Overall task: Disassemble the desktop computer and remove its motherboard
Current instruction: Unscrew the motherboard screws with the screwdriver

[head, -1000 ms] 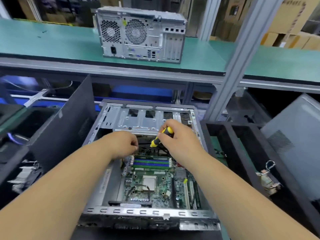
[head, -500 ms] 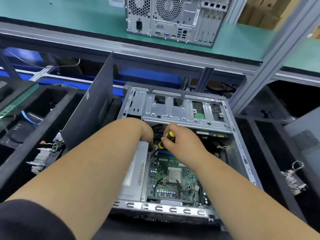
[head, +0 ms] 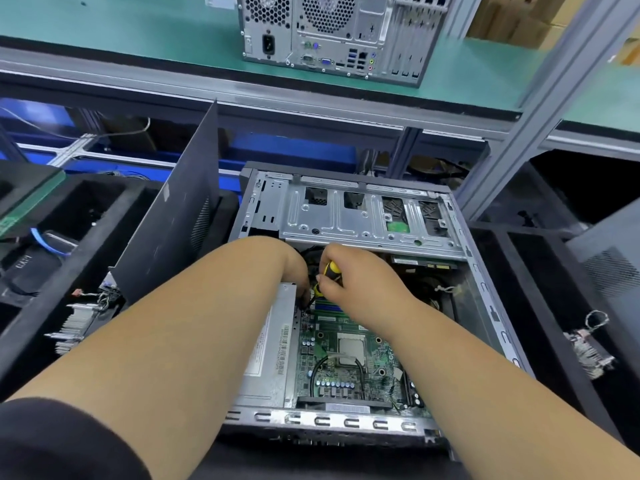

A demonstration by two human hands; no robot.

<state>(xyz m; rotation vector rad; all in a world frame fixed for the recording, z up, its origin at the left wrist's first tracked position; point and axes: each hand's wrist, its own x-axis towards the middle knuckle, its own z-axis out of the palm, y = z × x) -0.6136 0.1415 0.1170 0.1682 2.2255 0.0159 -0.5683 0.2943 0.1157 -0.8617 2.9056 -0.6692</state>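
**Screwdriver at the upper left corner of the motherboard**

Chassis: the open grey steel desktop computer case (head: 346, 422) lies on its side directly before the person, its perforated front rail nearest the camera. Inside, the green motherboard (head: 349, 358) sits flat on the case floor, with a square silver processor socket (head: 350, 348) near its centre and a black cable looped around it. A silver box-shaped power supply with barcode labels (head: 273, 351) lies just left of the board, touching its edge.

Both forearms reach into the case from the near side. The right hand (head: 360, 289) has its fingers curled round the yellow-and-black handle of a screwdriver (head: 329, 273); the shaft slants down and to the left toward the board's upper left corner. The left hand (head: 291, 265) is beside it, fingers bent downward at the tool tip; whether this grip pinches anything cannot be told, as the fingertips are hidden.

Beyond the hands, a grey stamped-metal drive cage (head: 360, 216) spans the far end of the case. A dark grey side panel (head: 173, 220) stands tilted against the case's left side. A finned aluminium heatsink (head: 74, 327) lies in a black foam tray (head: 31, 334) to the left.

On the far green surface (head: 138, 29), a second silver computer tower (head: 332, 32) stands upright, rear ports facing the camera.
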